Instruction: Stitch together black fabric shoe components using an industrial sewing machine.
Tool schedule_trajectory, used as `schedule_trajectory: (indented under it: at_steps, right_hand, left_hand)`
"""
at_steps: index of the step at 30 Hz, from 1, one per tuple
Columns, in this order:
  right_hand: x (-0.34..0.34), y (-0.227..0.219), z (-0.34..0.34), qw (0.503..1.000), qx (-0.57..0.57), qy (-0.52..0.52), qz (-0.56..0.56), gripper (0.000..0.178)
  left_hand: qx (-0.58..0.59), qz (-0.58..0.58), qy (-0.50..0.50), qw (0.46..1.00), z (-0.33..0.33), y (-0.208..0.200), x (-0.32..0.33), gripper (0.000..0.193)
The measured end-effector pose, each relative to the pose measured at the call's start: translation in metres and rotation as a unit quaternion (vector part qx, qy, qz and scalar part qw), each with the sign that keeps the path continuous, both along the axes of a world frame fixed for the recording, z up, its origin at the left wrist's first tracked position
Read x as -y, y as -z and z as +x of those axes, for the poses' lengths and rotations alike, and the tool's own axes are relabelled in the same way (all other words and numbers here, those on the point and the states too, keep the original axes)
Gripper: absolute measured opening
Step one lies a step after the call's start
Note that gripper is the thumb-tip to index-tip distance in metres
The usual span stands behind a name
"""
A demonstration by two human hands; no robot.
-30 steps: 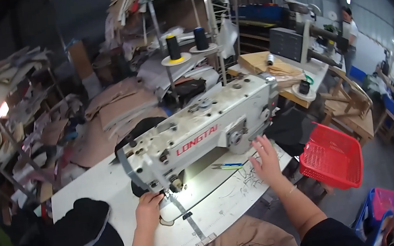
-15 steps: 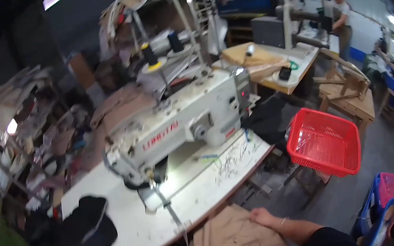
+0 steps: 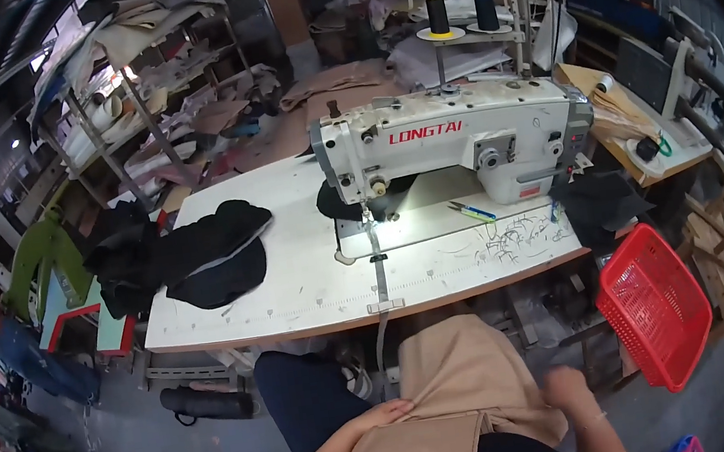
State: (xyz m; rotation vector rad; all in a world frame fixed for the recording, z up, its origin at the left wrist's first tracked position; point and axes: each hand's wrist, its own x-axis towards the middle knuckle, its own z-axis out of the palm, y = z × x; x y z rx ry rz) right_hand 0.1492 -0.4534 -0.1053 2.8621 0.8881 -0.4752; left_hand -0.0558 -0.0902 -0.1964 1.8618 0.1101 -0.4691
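Observation:
A tan cloth, apron-like in shape, is spread over my lap and covers my right thigh. My left hand is on its left side, closed on a fold, with creases running from the fingertips. Beside the cloth's right edge is my right hand, smeared by motion; its fingers are not clear. In front of me stands a white sewing machine with its needle area lit. Black fabric pieces lie on the left of its white table. Small thread snips rest right of the needle.
A red plastic basket stands right of the table, near my right hand. More black cloth hangs at the table's right end. Two dark thread cones stand behind the machine. Thread scraps litter the tabletop. Cluttered shelves fill the back left.
My view has swung right-side up and leftward, bringing the machine level. My left hand has moved up onto the cloth. My right hand has come off the cloth to its right edge.

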Motion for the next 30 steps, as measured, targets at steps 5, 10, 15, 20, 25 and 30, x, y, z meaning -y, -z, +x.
schedule_trajectory:
  at_steps: [5, 10, 15, 20, 25, 30]
  right_hand:
    - [-0.14, 0.0, 0.01, 0.933, -0.06, -0.146, 0.324, 0.016]
    - [-0.224, 0.042, -0.001, 0.903, -0.085, -0.289, 0.307, 0.033]
    - [-0.221, 0.014, -0.025, 0.874, -0.151, -0.295, 0.355, 0.032]
    - [-0.21, 0.046, -0.031, 0.872, -0.046, -0.312, 0.374, 0.022]
    - [-0.206, 0.034, -0.03, 0.89, 0.015, -0.383, 0.245, 0.017]
    - [-0.169, 0.049, -0.007, 0.927, -0.157, -0.276, 0.198, 0.029]
  left_hand:
    - [0.037, 0.093, -0.22, 0.97, 0.012, -0.044, 0.009, 0.041]
    - [0.188, 0.214, -0.41, 0.866, 0.05, -0.059, -0.006, 0.047]
    - [0.072, 0.233, -0.161, 0.956, 0.063, -0.039, -0.023, 0.031]
    - [0.183, 0.155, -0.153, 0.959, 0.055, 0.081, -0.045, 0.029]
    - [0.113, 0.324, -0.044, 0.938, 0.066, -0.051, -0.041, 0.055]
    - [-0.015, 0.124, 0.194, 0.973, 0.077, -0.201, -0.086, 0.06]
